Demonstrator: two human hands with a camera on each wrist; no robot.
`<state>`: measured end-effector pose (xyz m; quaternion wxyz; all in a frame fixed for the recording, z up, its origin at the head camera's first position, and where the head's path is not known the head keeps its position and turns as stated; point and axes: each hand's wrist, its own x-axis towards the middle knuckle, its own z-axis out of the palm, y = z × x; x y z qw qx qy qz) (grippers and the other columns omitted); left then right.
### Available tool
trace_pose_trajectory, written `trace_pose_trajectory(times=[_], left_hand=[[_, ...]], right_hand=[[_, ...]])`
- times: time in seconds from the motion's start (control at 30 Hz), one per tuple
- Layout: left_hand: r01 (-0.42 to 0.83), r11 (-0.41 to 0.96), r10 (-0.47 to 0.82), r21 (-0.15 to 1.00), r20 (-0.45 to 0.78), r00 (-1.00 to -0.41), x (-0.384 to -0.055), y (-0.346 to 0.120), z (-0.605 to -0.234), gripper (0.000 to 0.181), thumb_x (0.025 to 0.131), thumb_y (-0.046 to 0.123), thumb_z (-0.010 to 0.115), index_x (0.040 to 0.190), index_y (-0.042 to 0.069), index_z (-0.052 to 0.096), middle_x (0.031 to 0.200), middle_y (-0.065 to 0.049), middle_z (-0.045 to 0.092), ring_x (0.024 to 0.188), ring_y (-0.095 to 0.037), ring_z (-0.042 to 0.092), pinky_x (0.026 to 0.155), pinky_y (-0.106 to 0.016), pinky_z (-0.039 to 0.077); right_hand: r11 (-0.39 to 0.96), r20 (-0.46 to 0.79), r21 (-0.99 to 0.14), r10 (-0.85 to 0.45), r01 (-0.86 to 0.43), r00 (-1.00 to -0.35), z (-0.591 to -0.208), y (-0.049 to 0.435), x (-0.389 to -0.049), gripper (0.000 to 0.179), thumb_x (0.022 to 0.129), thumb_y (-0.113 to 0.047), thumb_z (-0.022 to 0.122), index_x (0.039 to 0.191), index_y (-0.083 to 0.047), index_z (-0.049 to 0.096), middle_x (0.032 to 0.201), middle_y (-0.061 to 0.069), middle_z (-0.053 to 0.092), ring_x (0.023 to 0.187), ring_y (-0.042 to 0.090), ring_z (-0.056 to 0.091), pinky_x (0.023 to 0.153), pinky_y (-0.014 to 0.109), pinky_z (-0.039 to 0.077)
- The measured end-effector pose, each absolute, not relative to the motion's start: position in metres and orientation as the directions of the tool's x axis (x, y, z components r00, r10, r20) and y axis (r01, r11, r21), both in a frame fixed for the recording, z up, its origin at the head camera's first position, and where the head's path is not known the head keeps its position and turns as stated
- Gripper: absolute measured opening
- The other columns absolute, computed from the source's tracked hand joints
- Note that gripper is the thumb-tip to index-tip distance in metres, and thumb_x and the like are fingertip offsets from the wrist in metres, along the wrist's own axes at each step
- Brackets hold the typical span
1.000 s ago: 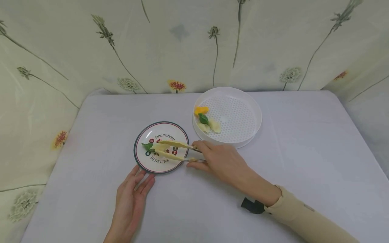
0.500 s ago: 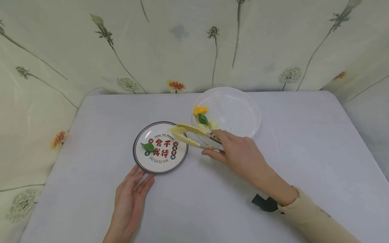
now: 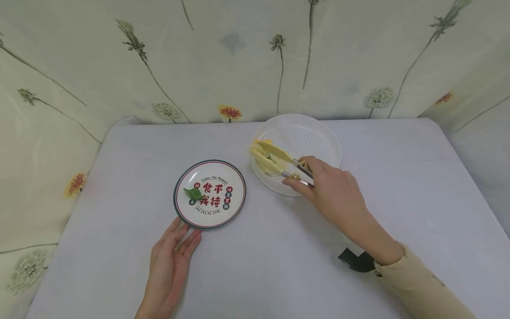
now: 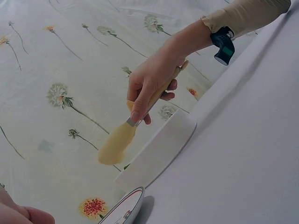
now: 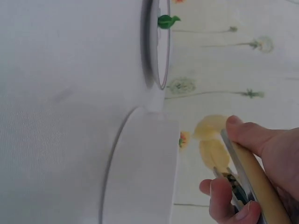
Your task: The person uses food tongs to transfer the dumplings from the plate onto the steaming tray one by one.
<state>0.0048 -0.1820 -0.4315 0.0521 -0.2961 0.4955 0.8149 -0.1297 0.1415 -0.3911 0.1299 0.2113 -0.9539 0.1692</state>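
Near the counter's [image 3: 398,177] far edge our right hand [image 3: 338,190] pinches light-looking tongs [image 3: 279,153], best held mid-handle; our relaxed left hand [image 3: 169,254] touches a plate [image 3: 230,177].

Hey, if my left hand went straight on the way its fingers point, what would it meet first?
Most likely the plate: its near rim lies right at the fingertips of your left hand. Whether they already touch is hard to tell.
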Motion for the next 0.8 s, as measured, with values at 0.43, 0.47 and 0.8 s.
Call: trace_pose_trajectory(times=[0.43, 0.47, 0.8], left_hand=[[-0.37, -0.509, -0.203, 0.778, -0.525, -0.826, 0.007, -0.182, -0.433, 0.065, 0.115, 0.019, 0.04, 0.173, 0.009, 0.014, 0.175, -0.011, 0.021, 0.14, -0.022, 0.051, 0.116, -0.02, 0.053], [-0.37, -0.508, -0.202, 0.778, -0.525, -0.826, 0.007, -0.182, -0.433, 0.065, 0.115, 0.019, 0.04, 0.173, 0.009, 0.014, 0.175, -0.011, 0.021, 0.14, -0.022, 0.051, 0.116, -0.02, 0.053], [-0.374, -0.497, -0.205, 0.783, -0.525, -0.826, 0.007, -0.181, -0.432, 0.065, 0.115, 0.02, 0.04, 0.174, 0.011, 0.014, 0.178, -0.012, 0.018, 0.147, -0.027, 0.046, 0.114, -0.018, 0.053]], right_hand=[[0.881, 0.306, -0.293, -0.281, -0.371, -0.91, -0.395, 0.156, -0.138, 0.046, 0.095, -0.045, 0.082, 0.107, -0.004, 0.065, 0.064, 0.002, 0.051, 0.053, 0.017, 0.043, 0.044, 0.026, 0.026], [0.882, 0.31, -0.289, -0.283, -0.373, -0.908, -0.395, 0.156, -0.138, 0.046, 0.095, -0.045, 0.082, 0.108, -0.004, 0.065, 0.064, 0.001, 0.051, 0.053, 0.017, 0.043, 0.043, 0.026, 0.026], [0.879, 0.317, -0.28, -0.294, -0.386, -0.902, -0.397, 0.157, -0.139, 0.046, 0.093, -0.044, 0.083, 0.105, -0.004, 0.065, 0.067, 0.004, 0.058, 0.054, 0.018, 0.046, 0.043, 0.026, 0.029]])
